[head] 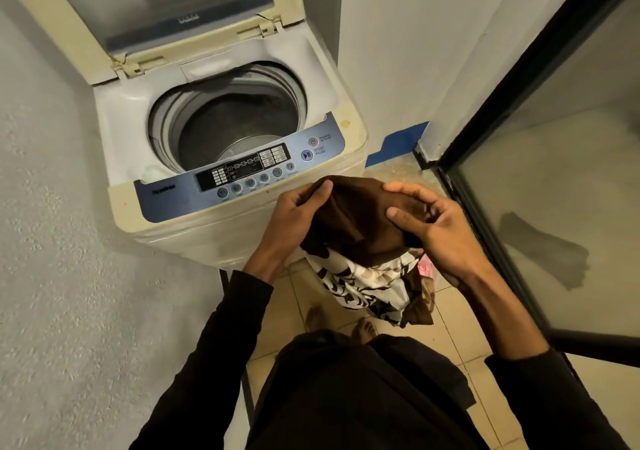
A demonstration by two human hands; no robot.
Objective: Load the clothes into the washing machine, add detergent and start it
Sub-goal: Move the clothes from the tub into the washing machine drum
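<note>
A cream top-loading washing machine [349, 127] stands ahead with its lid [86, 30] raised. Its drum [239, 120] looks dark, and I make out no clothes in it. The blue control panel [242, 172] faces me. Just in front of the panel I hold a bundle of cloth, dark brown on top [353, 221] and white with a brown pattern below [374, 283]. My left hand [298, 217] grips its left side. My right hand [436, 227] holds its right side with thumb and fingers curled over the fabric. No detergent is in view.
A rough grey wall [52, 207] runs along the left, a white wall [398, 51] behind the machine. A black-framed glass door [554, 207] is on the right. The floor is beige tile [287, 314], with my bare feet and something pink [425, 269] under the bundle.
</note>
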